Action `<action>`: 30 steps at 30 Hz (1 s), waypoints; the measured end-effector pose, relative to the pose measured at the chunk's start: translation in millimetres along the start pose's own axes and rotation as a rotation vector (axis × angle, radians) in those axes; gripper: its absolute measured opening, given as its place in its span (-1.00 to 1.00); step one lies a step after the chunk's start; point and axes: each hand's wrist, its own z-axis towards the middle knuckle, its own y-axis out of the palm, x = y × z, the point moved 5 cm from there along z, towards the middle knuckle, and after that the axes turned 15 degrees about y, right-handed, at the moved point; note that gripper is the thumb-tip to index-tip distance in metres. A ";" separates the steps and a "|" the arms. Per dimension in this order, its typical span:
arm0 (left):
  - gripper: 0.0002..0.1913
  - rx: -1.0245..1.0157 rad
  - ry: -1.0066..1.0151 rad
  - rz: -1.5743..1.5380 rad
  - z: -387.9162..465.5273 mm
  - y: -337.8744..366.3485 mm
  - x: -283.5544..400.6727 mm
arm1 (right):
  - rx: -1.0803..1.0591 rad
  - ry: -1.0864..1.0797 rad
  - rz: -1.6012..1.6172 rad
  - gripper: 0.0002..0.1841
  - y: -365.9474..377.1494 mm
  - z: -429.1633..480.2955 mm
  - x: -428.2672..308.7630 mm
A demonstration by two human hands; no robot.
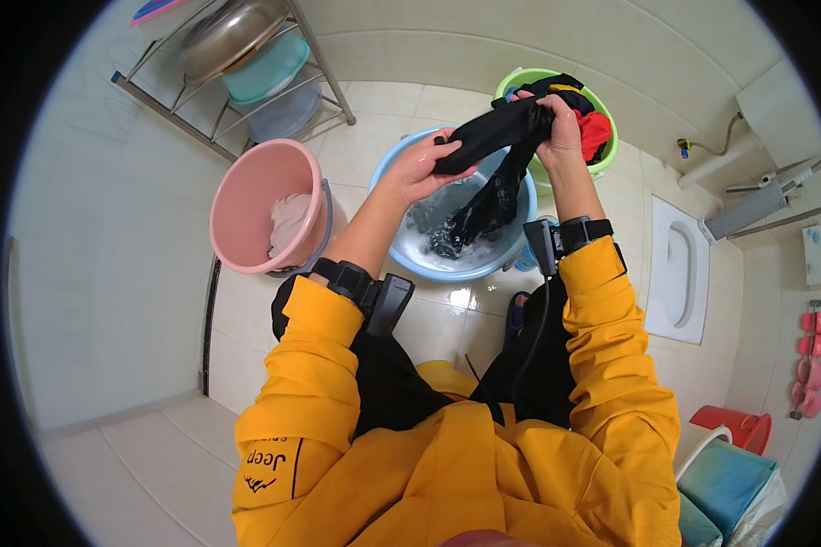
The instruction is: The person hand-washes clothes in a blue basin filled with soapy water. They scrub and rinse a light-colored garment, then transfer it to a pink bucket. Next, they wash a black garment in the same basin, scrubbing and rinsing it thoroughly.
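Observation:
A wet black garment is stretched between my two hands above a light blue plastic basin. My left hand holds one end of it over the basin's back left rim, palm up. My right hand grips the bunched cloth higher up, near the green tub. From there a dark length hangs down into sudsy water. Behind my right hand, a light green tub holds black, red and yellow clothes.
A pink bucket with pale cloth stands left of the basin. A metal rack holding basins is at the back left. At right, a squat toilet is set in the floor; a red bucket lies lower right. Wet tiles lie before the basin.

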 end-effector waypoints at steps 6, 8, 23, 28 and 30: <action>-0.73 0.258 0.003 -0.107 10.2 -1.7 -18.5 | 0.304 -0.762 -0.755 -0.87 46.4 -22.9 35.6; -0.74 0.084 0.227 -0.292 13.7 4.3 -14.7 | 0.290 -0.896 -1.103 -0.84 63.8 -24.8 51.6; -0.73 0.285 -0.026 -0.057 31.0 -4.3 -32.4 | 0.526 -0.885 -1.440 -0.64 59.0 -23.0 49.5; -0.79 0.238 0.093 -0.086 21.2 -13.9 15.3 | 0.091 0.389 -1.191 -0.27 1.4 5.2 54.5; -0.87 0.277 0.175 -0.082 20.7 -26.7 24.6 | -0.040 0.371 -1.280 -0.47 5.2 -9.0 45.5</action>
